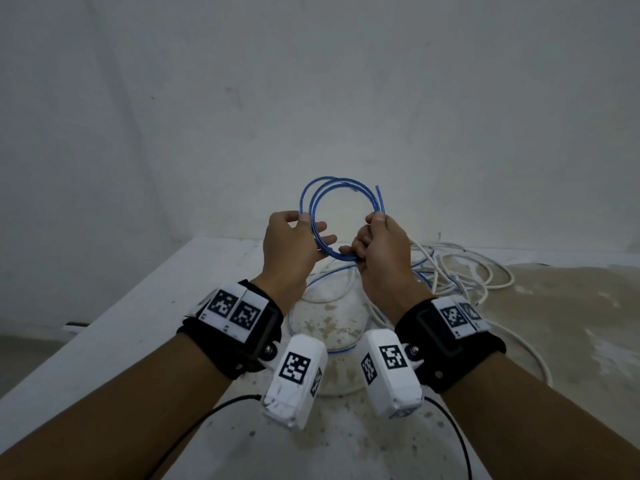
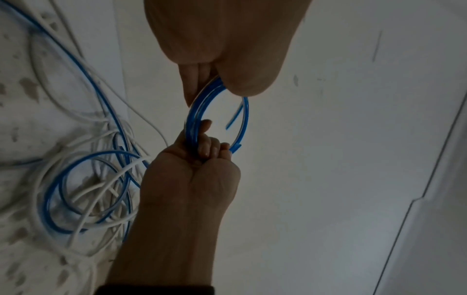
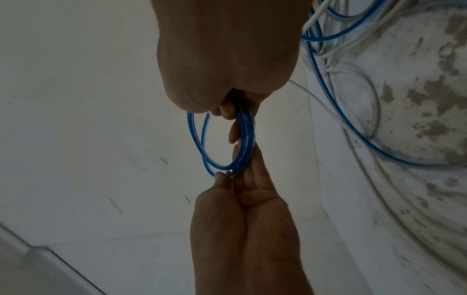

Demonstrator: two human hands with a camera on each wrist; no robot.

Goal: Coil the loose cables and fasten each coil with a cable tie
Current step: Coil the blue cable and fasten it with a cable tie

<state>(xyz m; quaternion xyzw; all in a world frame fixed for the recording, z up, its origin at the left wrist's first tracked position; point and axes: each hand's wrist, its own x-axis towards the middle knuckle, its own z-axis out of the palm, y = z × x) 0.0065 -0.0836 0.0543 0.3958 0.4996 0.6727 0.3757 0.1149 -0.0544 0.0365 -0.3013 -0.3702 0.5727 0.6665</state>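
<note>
Stained white table (image 1: 145,306) below; left hand (image 1: 287,247) pinches blue cable coil (image 1: 341,188) at nine o'clock, right hand (image 1: 381,251) grips it at three o'clock.

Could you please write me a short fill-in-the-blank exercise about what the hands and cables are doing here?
1. The coil held up by both hands is ____ in colour.
2. The left hand grips the coil's ____ side.
3. The loose cables on the table are blue and ____.
4. The right hand is curled round the coil's ____ side.

Missing words: blue; left; white; right
</note>
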